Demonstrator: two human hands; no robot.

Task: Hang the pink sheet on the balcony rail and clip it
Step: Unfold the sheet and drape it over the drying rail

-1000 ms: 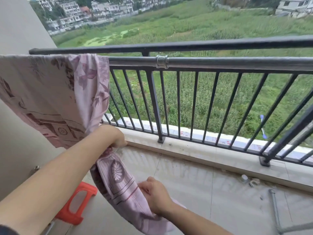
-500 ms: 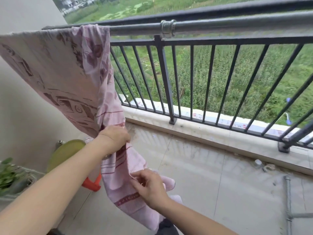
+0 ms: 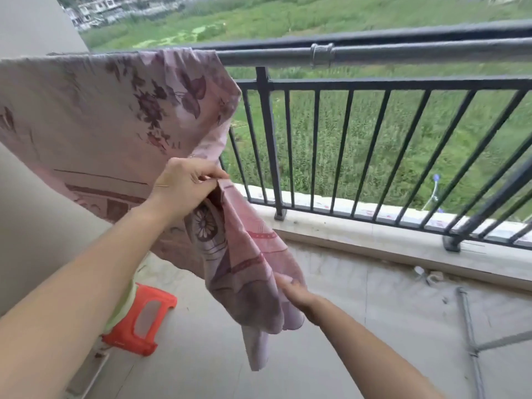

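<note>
The balcony rail (image 3: 417,50) runs across the upper view: a grey pipe just in front of a dark top bar, with upright bars below. The pink sheet (image 3: 95,116), floral-printed, is draped over the left end of the pipe. Its right edge stops short of the pipe coupling (image 3: 322,54), and a bunched, twisted tail hangs down on the balcony side. An orange stool (image 3: 138,321) stands on the floor (image 3: 345,326) below the sheet.

The left hand (image 3: 187,188) pinches the sheet's edge between thumb and fingers at the top of the tail. The right hand (image 3: 296,293) reaches into the tail's lower folds. Cloth partly covers its fingers, so grip or mere touch cannot be told.

Assessment: the step in hand appears to be untwisting and spreading the hanging part. Best practice:
- Keep the pinched edge fixed.
- Run the other hand down the hem to the corner.
- Carry that corner rightward along the pipe until the cloth lies flat, then clip.

No clip is visible. No brand, label or legible writing is seen.
</note>
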